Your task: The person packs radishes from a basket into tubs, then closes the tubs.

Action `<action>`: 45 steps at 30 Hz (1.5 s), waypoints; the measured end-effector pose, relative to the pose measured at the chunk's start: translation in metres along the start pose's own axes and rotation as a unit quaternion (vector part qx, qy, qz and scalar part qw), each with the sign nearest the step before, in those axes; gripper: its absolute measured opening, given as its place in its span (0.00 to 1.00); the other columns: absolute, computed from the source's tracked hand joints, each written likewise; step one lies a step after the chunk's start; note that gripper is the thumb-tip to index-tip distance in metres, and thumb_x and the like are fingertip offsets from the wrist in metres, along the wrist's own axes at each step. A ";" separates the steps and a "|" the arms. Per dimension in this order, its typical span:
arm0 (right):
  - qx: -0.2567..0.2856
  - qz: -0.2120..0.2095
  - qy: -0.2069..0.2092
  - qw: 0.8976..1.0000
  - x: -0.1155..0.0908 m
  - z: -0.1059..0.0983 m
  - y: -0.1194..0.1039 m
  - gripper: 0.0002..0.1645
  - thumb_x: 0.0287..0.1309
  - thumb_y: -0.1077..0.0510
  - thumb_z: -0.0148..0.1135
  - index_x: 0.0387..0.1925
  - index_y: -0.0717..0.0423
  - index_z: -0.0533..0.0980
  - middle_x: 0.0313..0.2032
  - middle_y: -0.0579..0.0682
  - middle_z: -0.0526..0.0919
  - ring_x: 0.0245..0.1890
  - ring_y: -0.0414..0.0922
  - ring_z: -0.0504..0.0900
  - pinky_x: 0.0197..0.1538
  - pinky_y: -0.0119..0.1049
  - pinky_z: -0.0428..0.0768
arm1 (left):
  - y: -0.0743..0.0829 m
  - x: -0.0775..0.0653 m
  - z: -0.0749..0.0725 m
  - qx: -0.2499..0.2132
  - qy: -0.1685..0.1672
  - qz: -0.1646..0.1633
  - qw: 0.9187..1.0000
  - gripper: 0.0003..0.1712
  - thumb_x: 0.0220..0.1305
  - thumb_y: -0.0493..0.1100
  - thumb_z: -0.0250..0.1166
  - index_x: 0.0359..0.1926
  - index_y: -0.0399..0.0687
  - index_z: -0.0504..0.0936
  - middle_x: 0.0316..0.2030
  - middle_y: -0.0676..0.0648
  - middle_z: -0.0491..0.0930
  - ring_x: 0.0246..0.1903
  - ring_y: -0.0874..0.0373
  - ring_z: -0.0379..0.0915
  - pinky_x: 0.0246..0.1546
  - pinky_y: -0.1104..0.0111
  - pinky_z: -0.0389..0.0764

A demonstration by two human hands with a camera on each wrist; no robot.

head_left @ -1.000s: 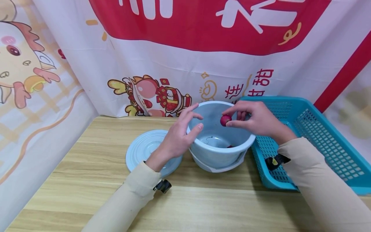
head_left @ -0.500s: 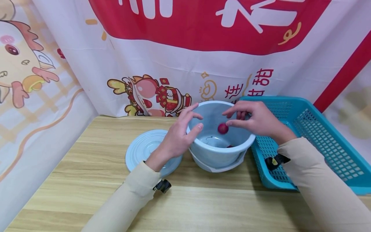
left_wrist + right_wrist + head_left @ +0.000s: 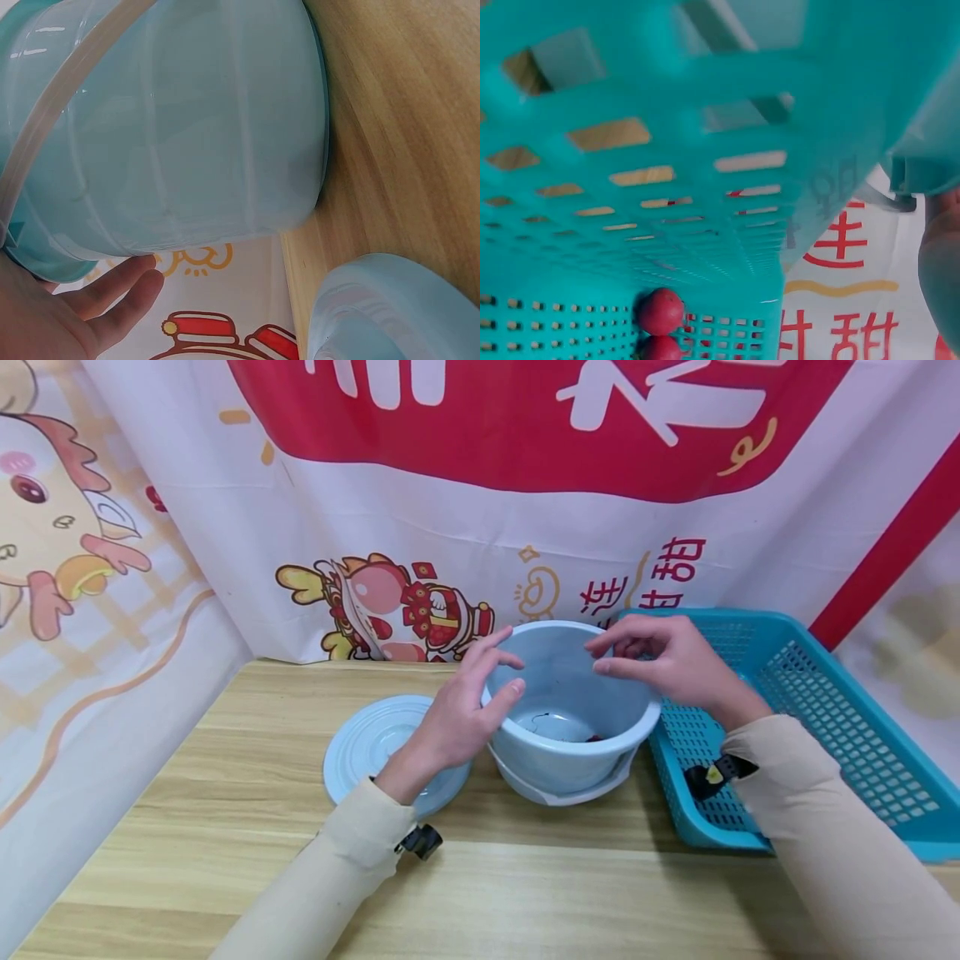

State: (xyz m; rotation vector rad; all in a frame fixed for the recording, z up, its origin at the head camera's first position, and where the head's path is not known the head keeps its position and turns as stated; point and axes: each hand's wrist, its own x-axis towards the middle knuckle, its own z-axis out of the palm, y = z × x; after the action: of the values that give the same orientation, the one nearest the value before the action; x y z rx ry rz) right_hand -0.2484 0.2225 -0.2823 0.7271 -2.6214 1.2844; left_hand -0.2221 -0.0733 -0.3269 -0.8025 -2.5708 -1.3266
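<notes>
A light blue bucket (image 3: pixel 558 756) stands on the table, its wall filling much of the left wrist view. My left hand (image 3: pixel 463 714) is at its left rim, fingers spread and loosely bent, holding nothing. Over the right rim is my right hand (image 3: pixel 663 667), with a gap between thumb and fingertips and nothing in it. Inside the bucket, a sliver of something red (image 3: pixel 595 738) shows behind the front wall, most of it hidden. Round red radish-like items (image 3: pixel 661 311) sit in the teal basket (image 3: pixel 727 97), in the right wrist view.
A round light blue lid (image 3: pixel 356 752) lies on the wooden table (image 3: pixel 247 793), left of the bucket and partly under my left forearm. The basket's near wall is below my right wrist. A printed cloth (image 3: pixel 420 518) hangs behind the table.
My right hand held a round red item over the bucket, then let go; it dropped inside and is out of sight. The right hand has shifted slightly right. My left hand has stayed put.
</notes>
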 end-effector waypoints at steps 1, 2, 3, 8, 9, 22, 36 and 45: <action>0.021 0.005 0.008 1.000 -0.001 -0.003 0.001 0.19 0.63 0.57 0.76 0.55 0.50 0.88 0.48 0.45 0.91 0.42 0.43 0.87 0.44 0.29 0.87 | 0.000 0.000 0.000 -0.001 0.000 0.000 1.000 0.25 0.76 0.59 0.52 0.63 0.52 0.76 0.84 0.56 0.53 0.83 0.51 0.51 0.76 0.38 0.66; 0.041 0.012 0.016 0.999 -0.001 -0.005 0.003 0.20 0.63 0.57 0.75 0.56 0.51 0.87 0.48 0.44 0.91 0.44 0.43 0.88 0.45 0.30 0.88 | 0.000 0.000 0.000 -0.001 0.000 0.000 1.000 0.25 0.76 0.59 0.53 0.64 0.51 0.76 0.84 0.56 0.53 0.83 0.51 0.51 0.76 0.38 0.66; 0.057 0.018 0.023 0.998 -0.001 -0.008 0.004 0.20 0.64 0.57 0.75 0.57 0.53 0.86 0.49 0.43 0.91 0.45 0.42 0.89 0.46 0.30 0.89 | 0.000 0.000 0.000 -0.002 0.000 -0.001 1.000 0.26 0.76 0.59 0.53 0.64 0.51 0.77 0.84 0.56 0.53 0.83 0.51 0.51 0.76 0.38 0.66; 0.083 0.073 0.065 0.992 -0.001 -0.021 0.016 0.24 0.68 0.49 0.71 0.61 0.51 0.84 0.51 0.38 0.89 0.44 0.43 0.88 0.46 0.33 0.89 | 0.001 -0.001 0.000 -0.003 0.002 -0.005 1.000 0.25 0.76 0.59 0.53 0.63 0.53 0.77 0.84 0.57 0.53 0.83 0.52 0.51 0.75 0.37 0.67; 0.083 0.088 0.073 0.990 0.000 -0.024 0.019 0.25 0.68 0.46 0.71 0.62 0.50 0.84 0.52 0.38 0.88 0.43 0.43 0.87 0.46 0.32 0.89 | 0.001 -0.001 0.000 -0.003 0.002 -0.005 1.000 0.24 0.76 0.59 0.53 0.63 0.54 0.77 0.84 0.57 0.53 0.83 0.52 0.51 0.76 0.37 0.67; 0.099 0.174 0.136 0.970 0.002 -0.045 0.032 0.36 0.64 0.36 0.70 0.70 0.43 0.78 0.61 0.35 0.81 0.56 0.43 0.77 0.45 0.25 0.85 | 0.001 0.000 0.001 -0.008 0.006 -0.001 1.000 0.26 0.76 0.58 0.53 0.64 0.49 0.77 0.84 0.57 0.53 0.84 0.50 0.51 0.76 0.36 0.65; 0.017 0.217 0.037 0.975 0.008 -0.078 0.081 0.43 0.64 0.33 0.69 0.75 0.43 0.72 0.65 0.37 0.76 0.61 0.40 0.72 0.48 0.28 0.85 | -0.001 -0.004 0.000 -0.003 0.012 -0.005 1.000 0.24 0.76 0.58 0.53 0.63 0.53 0.77 0.84 0.56 0.53 0.83 0.49 0.53 0.75 0.35 0.66; -0.002 0.263 -0.030 0.964 -0.007 -0.090 0.124 0.45 0.72 0.36 0.62 0.81 0.51 0.62 0.78 0.61 0.65 0.72 0.56 0.66 0.51 0.31 0.83 | 0.002 -0.002 0.002 -0.003 0.009 0.006 1.000 0.23 0.76 0.58 0.53 0.62 0.52 0.77 0.84 0.56 0.54 0.83 0.49 0.54 0.76 0.38 0.67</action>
State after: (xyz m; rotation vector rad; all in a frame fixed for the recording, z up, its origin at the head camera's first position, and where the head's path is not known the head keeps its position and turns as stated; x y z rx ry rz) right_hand -0.3095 0.3595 -0.3162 0.0557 -2.9827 1.3815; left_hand -0.2193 -0.0719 -0.3275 -0.8008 -2.5455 -1.3336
